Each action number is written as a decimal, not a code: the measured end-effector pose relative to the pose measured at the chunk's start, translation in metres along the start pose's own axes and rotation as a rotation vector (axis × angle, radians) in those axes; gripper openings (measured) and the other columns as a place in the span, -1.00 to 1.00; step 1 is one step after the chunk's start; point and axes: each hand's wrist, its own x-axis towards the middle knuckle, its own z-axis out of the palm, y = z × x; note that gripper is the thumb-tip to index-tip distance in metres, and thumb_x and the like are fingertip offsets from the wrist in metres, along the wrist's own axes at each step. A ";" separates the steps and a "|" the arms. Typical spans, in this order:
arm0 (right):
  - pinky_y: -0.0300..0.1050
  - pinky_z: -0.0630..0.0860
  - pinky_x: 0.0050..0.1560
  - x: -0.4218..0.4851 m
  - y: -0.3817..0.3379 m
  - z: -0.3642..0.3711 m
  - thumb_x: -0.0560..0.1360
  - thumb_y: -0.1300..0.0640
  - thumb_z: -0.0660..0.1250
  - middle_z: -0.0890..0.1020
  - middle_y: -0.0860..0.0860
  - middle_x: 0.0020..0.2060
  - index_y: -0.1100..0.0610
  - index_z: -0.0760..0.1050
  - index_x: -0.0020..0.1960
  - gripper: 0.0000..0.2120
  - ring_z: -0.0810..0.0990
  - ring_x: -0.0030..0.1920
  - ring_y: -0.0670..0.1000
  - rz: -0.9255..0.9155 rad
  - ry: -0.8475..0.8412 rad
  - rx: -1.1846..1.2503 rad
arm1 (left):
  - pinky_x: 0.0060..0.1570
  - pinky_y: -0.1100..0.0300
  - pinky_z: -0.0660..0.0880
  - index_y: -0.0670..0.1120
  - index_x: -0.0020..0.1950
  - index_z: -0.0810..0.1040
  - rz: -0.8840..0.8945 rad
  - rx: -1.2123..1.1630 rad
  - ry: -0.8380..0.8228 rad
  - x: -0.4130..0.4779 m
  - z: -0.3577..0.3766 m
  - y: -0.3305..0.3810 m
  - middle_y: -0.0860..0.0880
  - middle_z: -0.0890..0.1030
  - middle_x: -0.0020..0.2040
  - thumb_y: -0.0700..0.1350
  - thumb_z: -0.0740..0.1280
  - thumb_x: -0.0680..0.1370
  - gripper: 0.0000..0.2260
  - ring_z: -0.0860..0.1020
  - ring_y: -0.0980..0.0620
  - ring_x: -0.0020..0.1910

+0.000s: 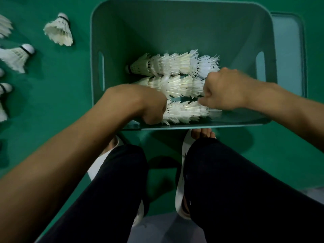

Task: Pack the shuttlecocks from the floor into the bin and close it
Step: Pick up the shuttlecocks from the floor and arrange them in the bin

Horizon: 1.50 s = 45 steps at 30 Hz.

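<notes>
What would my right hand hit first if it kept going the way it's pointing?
Probably the middle row of shuttlecocks in the bin; the right hand looks almost against it, depth unclear.

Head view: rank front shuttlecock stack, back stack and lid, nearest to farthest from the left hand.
1. front stack, against the left hand.
2. back stack, farther in the bin.
3. lid, on the floor right of the bin.

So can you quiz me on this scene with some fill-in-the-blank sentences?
1. The bin holds ___ rows of nested shuttlecocks.
2. Loose shuttlecocks lie on the floor to the bin's ___.
3. The left hand and right hand reach ___ the bin.
Missing: three; left; into
</notes>
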 end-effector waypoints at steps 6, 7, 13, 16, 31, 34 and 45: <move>0.02 0.56 -0.26 0.018 0.000 0.011 0.47 0.22 0.28 0.48 0.14 -0.44 0.22 0.42 -0.38 -0.74 0.52 -0.32 0.16 -0.007 -0.117 0.093 | 0.01 -0.10 0.63 -0.18 -0.12 0.58 -0.048 -0.091 -0.043 0.014 0.008 -0.004 -0.14 0.64 -0.14 -0.22 0.19 0.52 -0.83 0.64 -0.17 -0.12; 0.02 0.56 -0.26 0.017 0.001 0.006 0.46 0.22 0.29 0.50 0.15 -0.44 0.24 0.44 -0.38 -0.75 0.51 -0.34 0.15 0.007 -0.101 0.117 | 0.02 -0.12 0.64 -0.16 -0.06 0.62 -0.053 -0.116 -0.027 0.012 0.008 -0.005 -0.14 0.67 -0.09 -0.21 0.19 0.51 -0.80 0.66 -0.18 -0.09; 0.12 0.68 -0.08 -0.008 -0.011 -0.043 0.47 0.17 0.35 0.72 0.14 -0.34 0.21 0.69 -0.24 -0.80 0.72 -0.23 0.14 0.057 0.104 0.297 | 0.06 0.19 0.44 -0.02 0.18 0.64 0.047 -0.331 0.365 -0.030 -0.008 -0.010 -0.01 0.64 0.07 -0.18 0.23 0.61 -0.76 0.55 -0.01 0.05; 0.14 0.70 -0.17 -0.019 -0.043 -0.067 0.46 0.15 0.34 0.72 0.11 -0.35 0.14 0.70 -0.27 -0.79 0.73 -0.29 0.11 -0.019 0.270 0.484 | -0.20 0.27 0.40 -0.02 0.05 0.67 0.129 -0.499 0.684 -0.068 -0.016 -0.016 0.08 0.65 -0.16 -0.15 0.29 0.59 -0.83 0.54 0.14 -0.22; 0.01 0.65 -0.33 0.041 -0.291 -0.090 0.48 0.32 0.19 0.70 0.22 -0.16 0.14 0.52 0.01 -0.81 0.68 -0.35 0.14 -0.286 0.152 0.951 | -0.07 0.08 0.54 -0.04 -0.03 0.59 -0.684 -0.970 1.240 -0.127 0.116 -0.166 0.03 0.65 -0.11 -0.07 0.39 0.44 -0.86 0.61 -0.04 -0.12; 0.16 0.67 -0.07 0.066 -0.334 -0.083 0.46 0.27 0.23 0.68 0.22 -0.06 0.16 0.55 0.09 -0.75 0.70 -0.10 0.24 -0.406 0.085 0.636 | 0.05 0.01 0.48 -0.12 0.11 0.51 -1.021 -1.160 1.294 -0.136 0.151 -0.205 -0.11 0.59 0.06 -0.05 0.43 0.43 -0.70 0.56 -0.16 0.06; 0.02 0.28 -0.14 0.147 -0.474 -0.041 0.38 0.34 0.35 0.43 0.17 0.29 0.23 0.39 0.24 -0.56 0.43 0.22 0.23 -0.864 0.514 -0.204 | -0.16 0.03 0.51 -0.08 -0.05 0.61 -1.253 -0.958 1.032 -0.176 0.254 -0.298 -0.13 0.66 -0.08 0.09 0.41 0.49 -0.76 0.61 -0.22 -0.06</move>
